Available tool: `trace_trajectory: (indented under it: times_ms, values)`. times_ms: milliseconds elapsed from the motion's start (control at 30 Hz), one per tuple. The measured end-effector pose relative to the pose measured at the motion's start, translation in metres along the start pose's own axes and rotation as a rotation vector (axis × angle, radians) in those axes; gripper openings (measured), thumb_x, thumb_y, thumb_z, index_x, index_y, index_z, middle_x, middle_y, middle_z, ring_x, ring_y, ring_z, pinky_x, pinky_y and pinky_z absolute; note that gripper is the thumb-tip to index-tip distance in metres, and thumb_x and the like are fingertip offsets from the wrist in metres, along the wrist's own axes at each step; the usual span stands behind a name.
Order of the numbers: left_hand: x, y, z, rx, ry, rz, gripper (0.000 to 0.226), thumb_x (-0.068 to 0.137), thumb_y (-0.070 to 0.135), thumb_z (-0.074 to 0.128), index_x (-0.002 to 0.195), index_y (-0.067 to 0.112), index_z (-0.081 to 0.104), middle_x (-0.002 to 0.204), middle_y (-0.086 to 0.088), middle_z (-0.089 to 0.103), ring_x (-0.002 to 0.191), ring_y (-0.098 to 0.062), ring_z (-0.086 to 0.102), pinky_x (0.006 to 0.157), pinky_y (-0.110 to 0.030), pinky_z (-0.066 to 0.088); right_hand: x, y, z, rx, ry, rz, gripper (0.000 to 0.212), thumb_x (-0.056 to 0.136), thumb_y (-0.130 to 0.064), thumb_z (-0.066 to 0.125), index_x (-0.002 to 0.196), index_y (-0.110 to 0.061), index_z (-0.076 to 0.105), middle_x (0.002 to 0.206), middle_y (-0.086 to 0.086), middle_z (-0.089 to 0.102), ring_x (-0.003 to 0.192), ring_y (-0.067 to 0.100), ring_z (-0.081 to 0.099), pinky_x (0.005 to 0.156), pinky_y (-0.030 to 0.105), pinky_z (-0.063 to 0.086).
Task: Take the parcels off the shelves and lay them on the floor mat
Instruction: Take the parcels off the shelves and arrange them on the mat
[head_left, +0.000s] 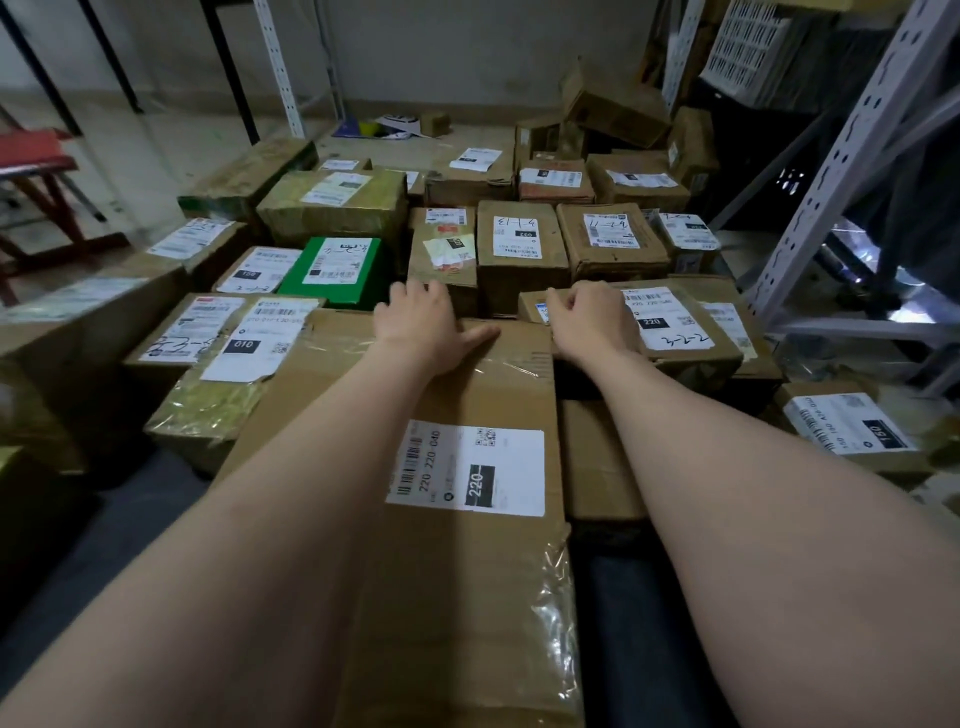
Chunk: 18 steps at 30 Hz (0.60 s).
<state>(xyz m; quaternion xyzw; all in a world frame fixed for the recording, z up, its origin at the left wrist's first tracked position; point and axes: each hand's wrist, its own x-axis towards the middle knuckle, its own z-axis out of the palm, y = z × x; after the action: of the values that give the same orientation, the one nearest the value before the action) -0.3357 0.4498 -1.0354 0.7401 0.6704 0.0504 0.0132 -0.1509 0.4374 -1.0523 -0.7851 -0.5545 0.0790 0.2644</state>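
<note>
Cardboard parcel (467, 571) labelled "220"; left hand (421, 322) seemingly gripping.

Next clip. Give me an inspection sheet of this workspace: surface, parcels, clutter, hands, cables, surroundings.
Surface: dark floor mat, largely covered with parcels.
Job's things: long brown cardboard parcel labelled 220 lies nearest; green box and many labelled brown cartons beyond.
Clutter: loose papers on the floor by the far wall.
Hands: left hand grips the long parcel's far end; right hand has curled fingers beside it, grip unclear.
Cables: nothing seen.
Surroundings: grey perforated metal shelving at right, white slatted crate top right, red bench at left.
</note>
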Motion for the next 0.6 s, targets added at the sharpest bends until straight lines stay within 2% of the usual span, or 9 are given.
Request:
trace_trajectory:
  times_ms: [67,167,267,333,433,533,600]
  values:
    - [-0.002,-0.029,-0.006,0.044,0.038,-0.070,0.100,0.078,0.083,0.047,0.144,0.009,0.035,0.145,-0.019,0.041,0.134,-0.037,0.037,0.104,-0.052,0.039,-0.002,-0.008,-0.003,0.027,-0.071,0.007,0.054,0.094,-0.060,0.044,0.112,-0.015,0.069,0.116,0.012,0.065,0.103,0.033,0.060,0.074,0.035,0.042]
    - [-0.014,-0.067,-0.012,0.165,0.014,-0.319,0.106,0.077,0.087,0.042,0.144,0.005,0.033,0.144,-0.024,0.039,0.133,-0.040,0.036,0.100,-0.050,0.040,-0.008,-0.017,-0.001,-0.022,-0.236,0.049,0.069,0.090,-0.066,0.047,0.126,-0.009,0.060,0.131,0.016,0.057,0.114,0.036,0.056,0.080,0.035,0.042]
    - [-0.025,-0.086,-0.018,0.133,-0.105,-0.520,0.105,0.078,0.087,0.039,0.141,0.003,0.038,0.136,-0.022,0.047,0.121,-0.039,0.048,0.081,-0.046,0.045,-0.014,-0.022,0.002,-0.023,-0.337,0.118,0.070,0.094,-0.063,0.040,0.136,-0.009,0.053,0.139,0.017,0.051,0.119,0.036,0.053,0.087,0.037,0.045]
    - [-0.024,-0.089,-0.020,0.109,-0.150,-0.492,0.095,0.082,0.083,0.036,0.136,0.006,0.047,0.130,-0.018,0.055,0.112,-0.036,0.055,0.067,-0.043,0.039,-0.015,-0.026,0.002,-0.029,-0.322,0.120,0.066,0.096,-0.060,0.041,0.136,-0.008,0.054,0.139,0.018,0.051,0.119,0.037,0.053,0.086,0.037,0.045]
    - [-0.018,-0.084,-0.024,0.061,-0.095,-0.436,0.087,0.087,0.078,0.034,0.135,0.007,0.049,0.128,-0.015,0.058,0.110,-0.034,0.058,0.064,-0.042,0.035,-0.016,-0.035,0.001,-0.102,-0.236,0.064,0.056,0.097,-0.054,0.045,0.123,-0.007,0.061,0.128,0.018,0.058,0.109,0.036,0.056,0.075,0.034,0.041]
    - [-0.014,-0.082,-0.023,0.041,-0.027,-0.406,0.084,0.091,0.074,0.033,0.136,0.005,0.048,0.127,-0.015,0.058,0.110,-0.034,0.058,0.067,-0.039,0.038,-0.011,-0.050,0.001,-0.115,-0.122,0.033,0.045,0.094,-0.053,0.049,0.088,-0.010,0.062,0.101,0.012,0.064,0.081,0.027,0.054,0.060,0.030,0.039]
    - [-0.009,-0.081,-0.020,-0.022,0.027,-0.420,0.084,0.091,0.072,0.033,0.137,0.002,0.044,0.125,-0.016,0.059,0.110,-0.034,0.059,0.067,-0.038,0.037,-0.006,-0.059,0.000,-0.011,-0.061,0.088,0.043,0.090,-0.051,0.052,0.077,-0.011,0.060,0.089,0.009,0.062,0.070,0.024,0.052,0.054,0.028,0.034]
